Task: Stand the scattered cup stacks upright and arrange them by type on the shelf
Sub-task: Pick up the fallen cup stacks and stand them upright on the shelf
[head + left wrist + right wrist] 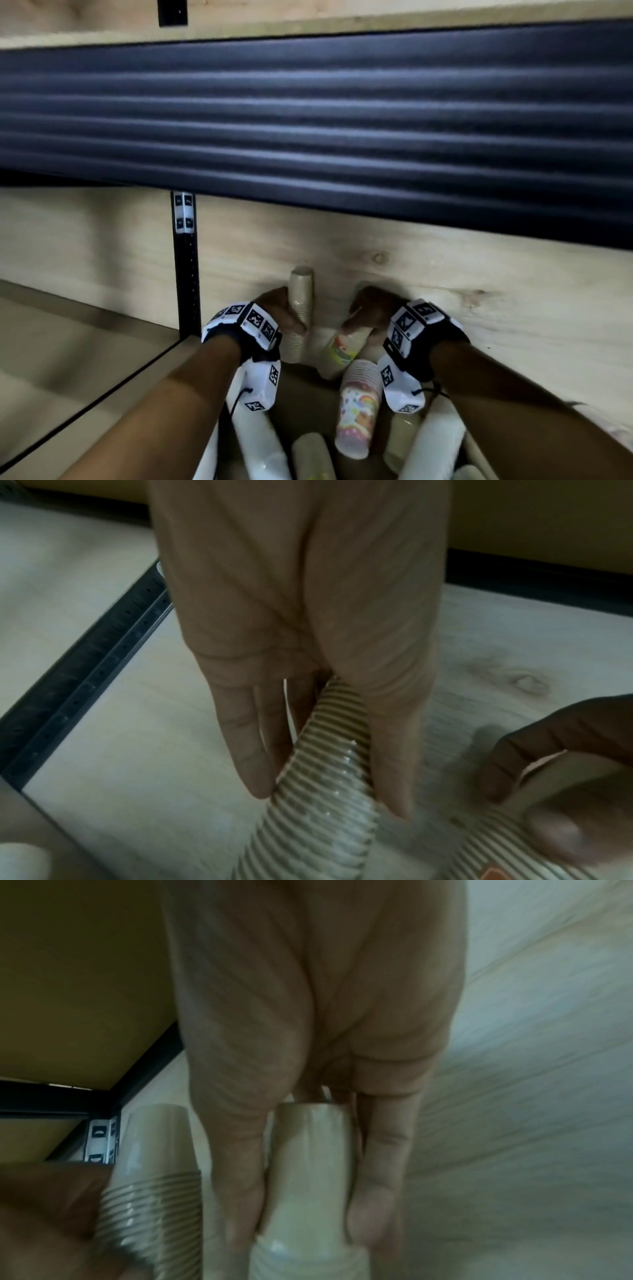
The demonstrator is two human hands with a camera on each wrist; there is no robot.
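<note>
White stacks (255,442) are seen lying nearest, beside a rainbow stack (356,407); a brown stack (299,315) is gripped upright by the left hand (277,310) on the shelf (513,325); a printed stack (344,347), tilted, is gripped by the right hand (371,313).

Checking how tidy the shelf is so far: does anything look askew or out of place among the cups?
Yes. Several cup stacks lie tipped on the shelf board: a rainbow-print stack and white stacks. The left hand holds a tan stack upright; the right hand grips a leaning printed stack.
</note>
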